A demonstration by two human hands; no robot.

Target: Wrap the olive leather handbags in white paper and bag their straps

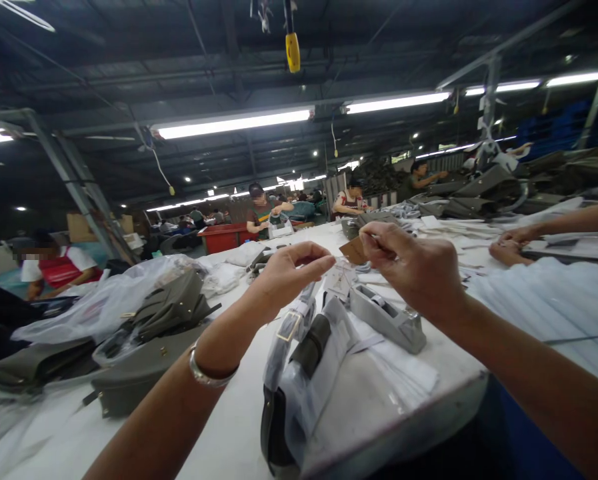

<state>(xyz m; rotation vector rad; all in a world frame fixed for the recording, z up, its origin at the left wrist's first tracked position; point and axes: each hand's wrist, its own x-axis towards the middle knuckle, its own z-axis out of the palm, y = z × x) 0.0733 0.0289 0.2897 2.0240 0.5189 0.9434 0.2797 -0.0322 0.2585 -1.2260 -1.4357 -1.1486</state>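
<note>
My left hand [299,270], with a silver bangle at the wrist, has thumb and fingertips pinched together above a handbag. Whatever is in that pinch is too thin to make out. Facing it, my right hand [411,267] is curled closed, its contents hidden by the fingers. A brown card [353,251] shows right beside my right fingertips; I cannot tell whether they hold it. Below my hands, the dark olive handbag [313,347] stands in pale wrapping, its strap buckle [289,325] covered too. A grey tape dispenser [386,320] sits to its right.
Olive bags [143,367] and clear plastic [113,293] lie at left. White sheets [403,373] rest near the table corner [459,400]. At right are a co-worker's hands [516,243] and white foam wrap [553,293]. A yellow switch [292,53] hangs overhead. Other people work farther back.
</note>
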